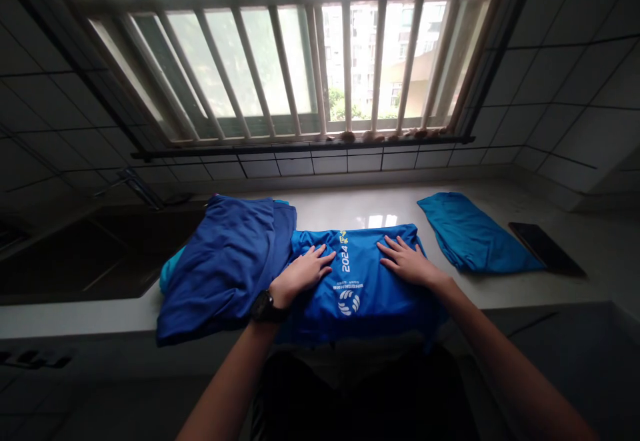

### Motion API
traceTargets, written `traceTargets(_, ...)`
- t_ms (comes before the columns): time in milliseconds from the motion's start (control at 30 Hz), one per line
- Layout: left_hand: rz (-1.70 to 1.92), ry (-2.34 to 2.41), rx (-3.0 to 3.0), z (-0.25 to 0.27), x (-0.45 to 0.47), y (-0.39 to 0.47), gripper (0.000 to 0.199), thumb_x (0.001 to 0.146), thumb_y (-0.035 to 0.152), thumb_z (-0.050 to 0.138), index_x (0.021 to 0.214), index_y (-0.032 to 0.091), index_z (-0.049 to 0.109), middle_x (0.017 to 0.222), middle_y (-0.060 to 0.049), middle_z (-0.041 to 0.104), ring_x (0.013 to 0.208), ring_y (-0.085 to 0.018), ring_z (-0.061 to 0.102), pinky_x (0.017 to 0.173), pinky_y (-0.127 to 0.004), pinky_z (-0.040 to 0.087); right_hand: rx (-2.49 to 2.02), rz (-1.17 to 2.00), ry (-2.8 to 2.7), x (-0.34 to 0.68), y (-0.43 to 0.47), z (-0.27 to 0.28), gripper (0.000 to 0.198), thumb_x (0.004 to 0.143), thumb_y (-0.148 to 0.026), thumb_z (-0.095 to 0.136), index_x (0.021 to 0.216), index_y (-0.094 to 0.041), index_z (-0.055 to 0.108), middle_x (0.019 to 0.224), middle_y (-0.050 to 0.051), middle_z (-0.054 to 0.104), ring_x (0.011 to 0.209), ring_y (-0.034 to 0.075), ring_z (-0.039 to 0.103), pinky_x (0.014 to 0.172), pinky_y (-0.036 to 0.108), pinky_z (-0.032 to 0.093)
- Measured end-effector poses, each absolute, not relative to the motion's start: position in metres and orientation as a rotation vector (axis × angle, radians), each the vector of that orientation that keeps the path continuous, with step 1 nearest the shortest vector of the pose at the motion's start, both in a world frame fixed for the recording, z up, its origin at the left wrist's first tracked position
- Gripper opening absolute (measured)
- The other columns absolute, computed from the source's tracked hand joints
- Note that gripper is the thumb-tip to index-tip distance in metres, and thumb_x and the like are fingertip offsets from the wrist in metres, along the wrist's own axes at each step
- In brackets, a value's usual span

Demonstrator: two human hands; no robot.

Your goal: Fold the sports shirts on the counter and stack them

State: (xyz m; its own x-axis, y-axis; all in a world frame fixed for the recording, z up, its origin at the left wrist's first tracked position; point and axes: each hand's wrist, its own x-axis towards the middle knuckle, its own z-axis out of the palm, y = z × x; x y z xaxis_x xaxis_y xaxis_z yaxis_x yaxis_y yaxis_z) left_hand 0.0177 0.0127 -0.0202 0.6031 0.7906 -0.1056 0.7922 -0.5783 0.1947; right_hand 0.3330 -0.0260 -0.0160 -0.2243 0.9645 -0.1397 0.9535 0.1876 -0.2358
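Note:
A bright blue printed shirt (367, 294) lies spread on the counter in front of me, with "2024" and a round white logo facing up. Its near edge hangs over the counter's front. On the shirt's left part my left hand (305, 271) rests flat, fingers spread, a black watch on its wrist. My right hand (410, 262) lies on the right part, also with fingers apart. Neither hand grips the cloth. Close to my left forearm is a pile of darker blue clothing (230, 254), with some turquoise cloth (167, 271) showing beneath it.
To the right lies a folded teal garment (475, 234), with a dark phone-like slab (547, 248) at its right end. A dark sink (75, 248) is set into the counter (345, 206) at the left. Behind stands a barred window (300, 61).

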Motion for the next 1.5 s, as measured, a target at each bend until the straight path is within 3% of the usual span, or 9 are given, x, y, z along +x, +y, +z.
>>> traceTargets(133,-0.135,1.359,2.555,-0.018,0.025,0.055,0.056,0.105,0.041,0.043,0.16,0.028,0.044,0.171,-0.015,0.032,0.155,-0.036,0.035,0.122,-0.052,0.037,-2.048,0.417,-2.358,0.338,0.008,-0.015,0.063,0.107,-0.054,0.03,0.167,-0.034,0.029,0.176,0.006,0.014,0.161,0.043,0.01,0.118,0.078,0.02)
traceTargets(400,-0.089,1.631,2.519,0.001,0.067,0.095,0.052,0.107,0.035,0.038,0.157,0.024,0.046,0.169,-0.014,0.036,0.156,-0.036,0.033,0.121,-0.053,0.037,-2.133,0.346,-2.318,0.343,0.072,-0.005,0.062,0.11,-0.045,0.022,0.169,-0.028,0.023,0.176,0.005,0.011,0.162,0.036,0.008,0.123,0.073,0.015)
traceTargets(567,0.04,1.514,2.611,0.011,0.052,0.045,0.037,0.099,0.028,0.054,0.134,0.017,0.063,0.144,-0.017,0.06,0.131,-0.029,0.059,0.112,-0.037,0.046,-1.982,0.2,-2.336,0.336,0.056,0.0,0.058,0.107,-0.029,0.037,0.164,-0.018,0.037,0.174,0.011,0.022,0.162,0.033,0.012,0.127,0.067,0.01)
traceTargets(667,0.088,1.233,2.632,0.011,0.027,0.009,0.039,0.092,0.035,0.067,0.128,0.02,0.063,0.13,-0.011,0.066,0.117,-0.025,0.065,0.103,-0.035,0.052,-1.692,0.427,-2.407,0.346,0.016,-0.004,0.061,0.101,-0.034,0.055,0.159,-0.018,0.046,0.172,0.012,0.03,0.161,0.032,0.02,0.129,0.057,0.02)
traceTargets(767,0.157,1.072,2.663,0.008,0.012,-0.013,0.03,0.093,0.025,0.064,0.123,0.022,0.064,0.129,-0.007,0.066,0.112,-0.021,0.065,0.1,-0.031,0.052,-1.42,0.674,-2.414,0.361,-0.025,-0.011,0.063,0.089,-0.041,0.075,0.148,-0.024,0.06,0.166,0.01,0.044,0.156,0.032,0.035,0.125,0.046,0.034)
traceTargets(967,0.154,1.303,2.807,0.011,0.02,-0.017,0.024,0.092,0.002,0.052,0.101,0.019,0.068,0.106,-0.007,0.068,0.094,-0.02,0.066,0.085,-0.03,0.053,-1.368,0.378,-2.298,0.356,-0.049,-0.016,0.016,0.095,-0.023,0.064,0.106,-0.024,0.076,0.125,0.01,0.074,0.118,0.026,0.069,0.105,0.041,0.053)
traceTargets(1067,0.269,1.418,2.869,0.015,0.02,-0.02,0.024,0.096,0.004,0.052,0.102,0.019,0.07,0.101,-0.007,0.069,0.09,-0.02,0.067,0.082,-0.03,0.053,-1.366,0.166,-2.273,0.353,-0.047,-0.013,0.015,0.099,-0.021,0.058,0.099,-0.023,0.073,0.11,0.009,0.076,0.104,0.025,0.071,0.098,0.041,0.053)
traceTargets(1200,0.508,1.396,2.943,0.015,0.013,-0.03,0.024,0.099,0.007,0.052,0.106,0.02,0.071,0.104,-0.007,0.07,0.094,-0.02,0.067,0.085,-0.032,0.053,-1.297,0.039,-2.281,0.354,-0.052,-0.016,0.015,0.099,-0.026,0.064,0.113,-0.024,0.07,0.122,0.009,0.073,0.116,0.027,0.068,0.101,0.042,0.051)
traceTargets(1500,0.333,1.575,2.901,-0.002,0.008,-0.028,0.029,0.09,-0.002,0.052,0.1,0.019,0.069,0.1,-0.007,0.07,0.094,-0.022,0.067,0.08,-0.033,0.054,-1.337,-0.095,-2.31,0.341,-0.05,-0.026,0.013,0.101,-0.018,0.06,0.104,-0.023,0.071,0.105,0.006,0.076,0.098,0.024,0.071,0.086,0.036,0.052)
